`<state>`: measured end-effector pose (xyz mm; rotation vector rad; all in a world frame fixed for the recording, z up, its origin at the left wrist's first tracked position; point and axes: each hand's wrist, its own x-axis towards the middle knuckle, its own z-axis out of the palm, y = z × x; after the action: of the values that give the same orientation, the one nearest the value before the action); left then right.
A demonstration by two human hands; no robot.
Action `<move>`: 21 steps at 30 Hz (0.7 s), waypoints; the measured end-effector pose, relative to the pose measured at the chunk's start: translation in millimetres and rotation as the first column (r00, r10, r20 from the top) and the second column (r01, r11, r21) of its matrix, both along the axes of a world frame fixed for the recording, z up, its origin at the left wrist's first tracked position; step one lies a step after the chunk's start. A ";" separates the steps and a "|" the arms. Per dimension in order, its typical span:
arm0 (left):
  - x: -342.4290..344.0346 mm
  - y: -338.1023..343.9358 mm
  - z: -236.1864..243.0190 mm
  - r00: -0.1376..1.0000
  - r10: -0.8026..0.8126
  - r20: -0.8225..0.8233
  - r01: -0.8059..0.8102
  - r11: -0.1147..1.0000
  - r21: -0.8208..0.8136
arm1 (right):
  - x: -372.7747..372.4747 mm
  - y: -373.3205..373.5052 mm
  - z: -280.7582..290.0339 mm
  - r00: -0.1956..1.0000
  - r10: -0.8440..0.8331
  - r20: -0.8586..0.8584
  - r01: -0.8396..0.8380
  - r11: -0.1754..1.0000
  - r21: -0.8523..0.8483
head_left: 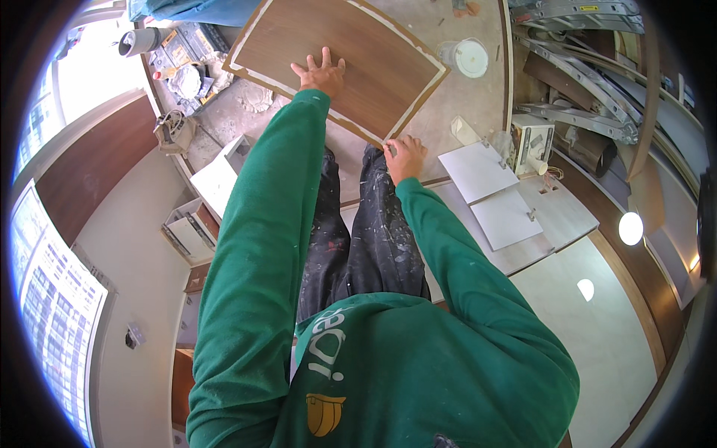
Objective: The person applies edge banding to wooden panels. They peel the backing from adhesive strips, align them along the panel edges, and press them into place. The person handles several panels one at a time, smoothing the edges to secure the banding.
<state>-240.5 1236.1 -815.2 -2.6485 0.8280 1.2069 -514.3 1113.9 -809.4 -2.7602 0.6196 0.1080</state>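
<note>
A brown wood-look panel [328, 45] lies before me, with a tan border and a white, smeared band just inside its edges. My left hand [321, 77] rests flat on the panel near its closest long edge, fingers spread. At the panel's near right corner, my right hand [405, 157] has its thumb and fingers pinched together. Its fingertips meet the corner's tan border; whether they grip the panel itself or only a strip along it is too small to tell. Both arms are in green sleeves.
A tub with white contents [471, 58] stands right of the panel. White hinged boards [506, 214] lie farther right, near stacked metal ladders [579, 11]. Tools and a dusty case [196, 46] sit at the left. My paint-spattered trousers [385, 224] are below the panel.
</note>
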 end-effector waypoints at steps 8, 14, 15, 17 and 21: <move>2.9 -1.0 6.6 0.999 0.021 -0.030 -0.022 1.000 -0.018 | 2.5 5.9 -6.3 0.998 -0.025 -0.061 0.024 0.999 -0.031; 0.8 -2.3 5.4 1.000 0.019 0.000 -0.019 1.000 0.003 | 2.7 7.9 -8.4 0.997 0.002 -0.082 -0.006 0.999 -0.046; 0.2 -1.6 4.2 1.000 0.020 -0.006 -0.020 1.000 0.009 | 3.5 8.0 -7.8 0.995 0.010 -0.098 -0.014 0.999 -0.041; 0.6 -2.1 4.3 1.000 0.011 -0.010 -0.011 1.000 0.014 | 3.3 7.5 -7.3 0.992 0.020 -0.121 -0.026 0.999 -0.047; -0.1 -1.8 2.5 1.000 0.003 0.002 -0.003 1.000 0.015 | 3.0 7.1 -8.2 0.991 0.053 -0.123 -0.057 0.998 -0.030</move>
<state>-240.6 1234.3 -812.7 -2.6400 0.8112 1.2056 -511.2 1120.9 -817.6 -2.8199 0.5813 0.2834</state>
